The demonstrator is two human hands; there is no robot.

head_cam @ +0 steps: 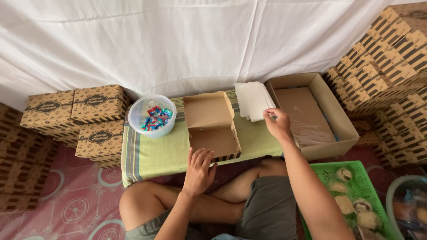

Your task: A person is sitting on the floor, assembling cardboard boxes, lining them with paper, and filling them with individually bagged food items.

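An open brown cardboard box (212, 126) with its lid tipped back sits on a low table covered by a green striped cloth (151, 155). My left hand (199, 171) rests flat against the box's near edge, holding nothing. My right hand (276, 124) reaches to a stack of white paper sheets (252, 100) and pinches the corner of the top sheet. A clear plastic bowl (152, 115) with several small wrapped sweets stands to the left of the box.
A large open carton (331, 111) with a brown wrapped pack stands at the right. Stacks of patterned closed boxes (89, 115) flank both sides (391, 58). A green tray (378, 191) with pastries lies at the lower right. White cloth hangs behind.
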